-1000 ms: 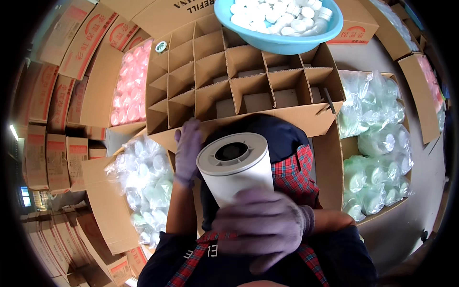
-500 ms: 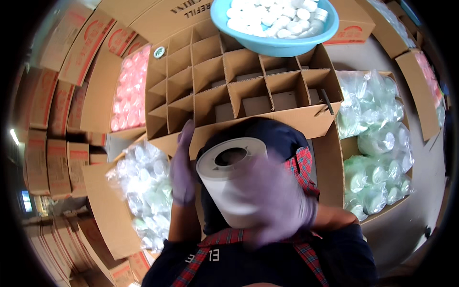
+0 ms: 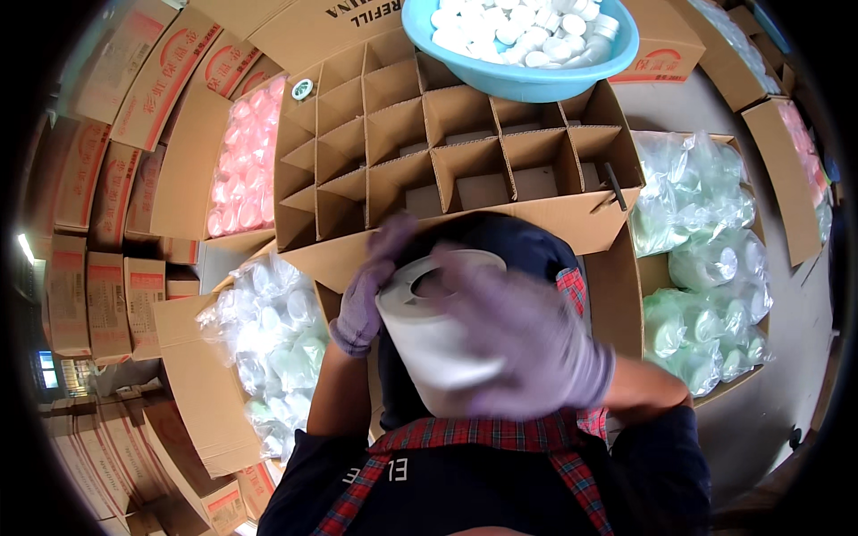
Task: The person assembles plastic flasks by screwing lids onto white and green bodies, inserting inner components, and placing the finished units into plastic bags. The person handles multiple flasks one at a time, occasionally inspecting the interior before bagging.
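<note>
A white cylinder [image 3: 438, 353] with a grey ring-shaped end and a dark round hole tilts over my lap between my hands. My left hand [image 3: 368, 290], in a pale purple glove, is against its upper left side. The fingers there stretch upward past the rim, blurred at the tips. My right hand [image 3: 532, 335], gloved the same way, spans the cylinder's right side and is smeared by motion. Its fingers reach over the rim near the hole and hide part of the end. What lies under the cylinder is hidden.
Ahead is a divided cardboard carton [image 3: 393, 134], with a light blue basin [image 3: 527, 89] of white caps on its far edge. Bagged greenish items fill a box [image 3: 760, 268] at right. Pink pieces [image 3: 241, 165] and clear-bagged items [image 3: 277, 330] are at left, beside stacked cartons [image 3: 107, 304].
The cylinder has shifted slightly right. My left hand has moved right, its fingers tilting over toward the rim. My right hand has moved a little right and its fingers now cover more of the cylinder's end.
</note>
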The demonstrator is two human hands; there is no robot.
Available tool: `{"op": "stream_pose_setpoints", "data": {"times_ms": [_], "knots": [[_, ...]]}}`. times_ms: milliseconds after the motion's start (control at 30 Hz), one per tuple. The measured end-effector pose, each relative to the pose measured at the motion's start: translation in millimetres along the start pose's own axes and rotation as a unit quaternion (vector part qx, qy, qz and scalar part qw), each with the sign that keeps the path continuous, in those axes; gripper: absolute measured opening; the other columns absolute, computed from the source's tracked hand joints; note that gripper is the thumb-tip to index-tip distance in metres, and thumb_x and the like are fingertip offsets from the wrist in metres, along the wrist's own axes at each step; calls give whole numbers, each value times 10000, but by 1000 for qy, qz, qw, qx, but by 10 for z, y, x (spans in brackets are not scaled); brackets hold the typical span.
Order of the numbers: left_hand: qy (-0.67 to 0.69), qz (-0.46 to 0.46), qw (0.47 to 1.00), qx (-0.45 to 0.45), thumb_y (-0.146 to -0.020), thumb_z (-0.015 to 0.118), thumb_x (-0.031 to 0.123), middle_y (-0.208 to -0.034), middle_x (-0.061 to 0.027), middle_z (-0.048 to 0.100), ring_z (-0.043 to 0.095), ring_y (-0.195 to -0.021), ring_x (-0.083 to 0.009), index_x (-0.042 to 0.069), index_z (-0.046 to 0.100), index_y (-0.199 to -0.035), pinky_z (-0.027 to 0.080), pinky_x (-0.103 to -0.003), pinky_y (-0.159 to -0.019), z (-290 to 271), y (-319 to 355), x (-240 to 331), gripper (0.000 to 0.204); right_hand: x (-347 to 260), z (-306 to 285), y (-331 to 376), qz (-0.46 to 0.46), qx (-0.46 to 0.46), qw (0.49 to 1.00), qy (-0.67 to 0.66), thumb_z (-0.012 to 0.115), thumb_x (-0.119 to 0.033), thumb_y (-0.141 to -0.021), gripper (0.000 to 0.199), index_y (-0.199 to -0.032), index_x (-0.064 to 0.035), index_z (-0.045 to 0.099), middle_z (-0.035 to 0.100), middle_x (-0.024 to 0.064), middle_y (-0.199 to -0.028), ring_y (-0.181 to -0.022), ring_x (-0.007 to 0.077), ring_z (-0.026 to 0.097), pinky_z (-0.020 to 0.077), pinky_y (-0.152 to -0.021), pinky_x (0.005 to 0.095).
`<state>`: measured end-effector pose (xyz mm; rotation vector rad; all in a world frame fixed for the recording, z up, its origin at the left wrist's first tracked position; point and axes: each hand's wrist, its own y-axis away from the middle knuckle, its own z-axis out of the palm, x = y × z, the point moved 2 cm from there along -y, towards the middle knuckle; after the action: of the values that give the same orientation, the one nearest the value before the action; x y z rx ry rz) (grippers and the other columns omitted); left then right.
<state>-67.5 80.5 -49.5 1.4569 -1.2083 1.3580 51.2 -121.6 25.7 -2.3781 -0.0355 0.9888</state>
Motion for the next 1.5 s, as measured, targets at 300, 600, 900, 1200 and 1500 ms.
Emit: {"op": "stream_pose_setpoints", "data": {"times_ms": [300,600,900,1200,1500], "knots": [[75,20,990,-121,-995,382,286,-1572,-184,320,342,-1441,-280,-53,303,-1507,197,-374,-1200,15,72,209,620,103,-6,114,17,-48,996,-73,588,-326,-919,467,-1174,65,603,632,257,-1146,-1091,432,602,453,-1008,480],[-166,286,927,-176,-917,544,100,-1011,-187,647,624,-946,-348,-33,628,-1001,464,-498,-919,694,51,92,179,-913,-414,469,-91,-142,972,165,616,-245,-734,369,-1078,-125,677,583,50,-1059,-863,224,564,530,-738,342],[-297,214,929,-61,-682,835,293,-736,-90,617,624,-655,-291,42,626,-822,462,-359,-562,998,1054,522,356,-423,-246,1377,376,-2,926,38,623,-75,-914,173,-1048,-19,530,656,130,-753,-624,304,671,530,-597,378],[-192,225,949,-111,-631,864,125,-1355,-241,529,571,-1142,-482,27,611,-743,490,-508,-959,973,988,582,294,-461,-531,1423,-15,-155,962,222,754,-263,-773,404,-1092,-56,618,644,89,-896,-762,279,648,542,-689,395],[-222,202,950,-89,-621,857,85,-1336,-237,560,582,-1157,-462,0,619,-749,510,-498,-943,1037,983,635,283,-413,-255,1362,340,-217,910,89,572,-345,-949,342,-1014,-9,559,637,178,-709,-699,380,670,518,-636,480]]}}
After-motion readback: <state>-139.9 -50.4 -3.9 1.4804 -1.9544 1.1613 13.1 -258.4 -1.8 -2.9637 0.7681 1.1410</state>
